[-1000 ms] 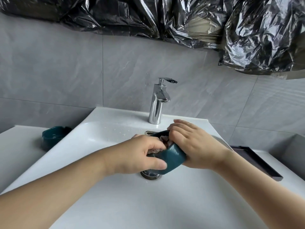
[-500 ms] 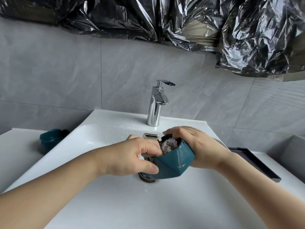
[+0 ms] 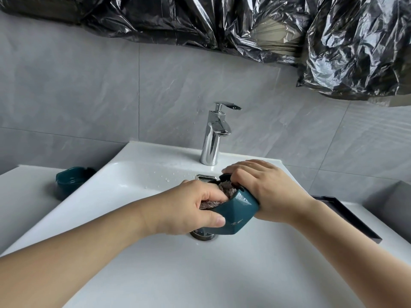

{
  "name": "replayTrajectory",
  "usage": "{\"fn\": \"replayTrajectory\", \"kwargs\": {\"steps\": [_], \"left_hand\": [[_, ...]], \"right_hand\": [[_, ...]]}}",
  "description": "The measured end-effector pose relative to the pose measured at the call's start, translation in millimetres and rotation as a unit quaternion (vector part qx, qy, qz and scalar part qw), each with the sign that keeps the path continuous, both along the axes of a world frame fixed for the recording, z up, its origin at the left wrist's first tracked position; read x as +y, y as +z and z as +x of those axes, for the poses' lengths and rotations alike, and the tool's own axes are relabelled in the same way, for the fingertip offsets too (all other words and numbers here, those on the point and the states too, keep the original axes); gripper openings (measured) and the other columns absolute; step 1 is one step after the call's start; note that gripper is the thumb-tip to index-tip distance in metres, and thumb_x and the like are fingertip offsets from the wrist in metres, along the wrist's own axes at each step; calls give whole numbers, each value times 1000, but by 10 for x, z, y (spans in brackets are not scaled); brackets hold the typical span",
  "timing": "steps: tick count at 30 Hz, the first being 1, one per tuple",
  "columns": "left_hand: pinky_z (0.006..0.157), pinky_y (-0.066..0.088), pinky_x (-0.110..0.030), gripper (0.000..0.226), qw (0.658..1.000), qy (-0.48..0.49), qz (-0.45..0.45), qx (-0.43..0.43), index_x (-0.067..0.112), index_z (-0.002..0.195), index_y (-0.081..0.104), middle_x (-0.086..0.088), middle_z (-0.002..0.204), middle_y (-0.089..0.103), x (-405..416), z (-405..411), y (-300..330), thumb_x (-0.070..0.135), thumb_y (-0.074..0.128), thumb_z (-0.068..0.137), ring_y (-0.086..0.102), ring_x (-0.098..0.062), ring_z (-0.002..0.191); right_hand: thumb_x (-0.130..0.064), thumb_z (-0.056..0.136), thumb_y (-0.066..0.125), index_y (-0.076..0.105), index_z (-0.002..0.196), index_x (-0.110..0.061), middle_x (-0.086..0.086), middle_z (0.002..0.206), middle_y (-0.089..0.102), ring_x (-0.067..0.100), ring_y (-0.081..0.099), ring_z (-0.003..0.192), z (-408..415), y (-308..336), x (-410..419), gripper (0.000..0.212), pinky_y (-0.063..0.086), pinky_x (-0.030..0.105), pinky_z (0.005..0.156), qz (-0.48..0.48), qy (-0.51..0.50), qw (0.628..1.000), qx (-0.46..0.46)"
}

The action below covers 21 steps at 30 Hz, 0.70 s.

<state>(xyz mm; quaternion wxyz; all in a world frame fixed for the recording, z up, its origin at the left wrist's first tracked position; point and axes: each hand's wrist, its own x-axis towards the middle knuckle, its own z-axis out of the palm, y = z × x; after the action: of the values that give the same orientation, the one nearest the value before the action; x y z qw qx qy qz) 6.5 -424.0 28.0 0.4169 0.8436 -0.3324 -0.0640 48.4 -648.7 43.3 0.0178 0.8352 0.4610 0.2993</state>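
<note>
Over the white ceramic basin point(image 3: 155, 274), just in front of the chrome tap point(image 3: 211, 141), the right hand point(image 3: 266, 192) grips the rim side of the teal faceted ceramic cup point(image 3: 235, 210). Since a second ago the cup has turned, showing more outer wall. The left hand point(image 3: 189, 210), thumb on that wall, presses the grey fibrous cloth point(image 3: 225, 188) into the mouth. Interior scrubbing appears to be under way. Hidden: left fingertips, cup interior and most of the metal drain ring point(image 3: 203, 235).
</note>
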Motion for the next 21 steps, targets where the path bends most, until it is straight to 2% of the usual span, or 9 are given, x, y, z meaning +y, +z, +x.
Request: {"fn": "replayTrajectory", "kwargs": {"steps": [3, 12, 15, 17, 19, 21], "left_hand": [[99, 47, -54, 24, 1000, 0, -8, 1, 18, 99, 72, -5, 106, 65, -7, 6, -4, 30, 65, 79, 62, -28, 108], [103, 45, -53, 34, 1000, -12, -12, 8, 18, 111, 70, -4, 119, 65, 2, 40, -29, 30, 63, 80, 61, -24, 117], [103, 45, -52, 32, 999, -21, -22, 18, 12, 112, 70, -11, 119, 64, 12, 46, -4, 23, 63, 82, 61, -28, 115], [100, 48, -42, 30, 999, -31, -29, 28, 7, 112, 70, -12, 113, 65, 41, 52, 37, 16, 63, 84, 62, -26, 108], [87, 49, -23, 24, 998, -44, -29, 40, 7, 112, 70, -2, 102, 67, 101, 49, 98, 7, 63, 88, 62, -12, 94], [84, 45, -14, 24, 996, -50, -35, 62, 8, 111, 70, 7, 99, 66, 179, 43, 160, -2, 61, 92, 60, -2, 91]], "right_hand": [[-24, 79, 71, 47, 104, -23, -4, 120, 67, 21, 65, 107, -11, 12, 7, 35, 51, 38, 90, -6, -3, 1000, -2], [-24, 78, 72, 48, 105, -22, -5, 118, 68, 21, 66, 104, -18, 10, -1, 36, 52, 37, 88, -17, -23, 1000, -1], [-25, 77, 72, 50, 108, -21, -5, 115, 69, 21, 66, 103, -29, 11, -8, 38, 51, 37, 89, -25, -34, 999, 10], [-27, 77, 72, 56, 109, -18, -5, 108, 70, 22, 66, 100, -42, 19, -12, 37, 51, 37, 87, -20, -39, 999, 20], [-30, 76, 73, 60, 107, -16, -5, 99, 70, 23, 66, 95, -81, 79, -2, 36, 52, 36, 83, -15, -46, 998, 30], [-34, 74, 73, 60, 106, -17, -6, 94, 68, 22, 65, 91, -122, 171, 56, 38, 49, 28, 80, -23, -62, 997, 42]]}}
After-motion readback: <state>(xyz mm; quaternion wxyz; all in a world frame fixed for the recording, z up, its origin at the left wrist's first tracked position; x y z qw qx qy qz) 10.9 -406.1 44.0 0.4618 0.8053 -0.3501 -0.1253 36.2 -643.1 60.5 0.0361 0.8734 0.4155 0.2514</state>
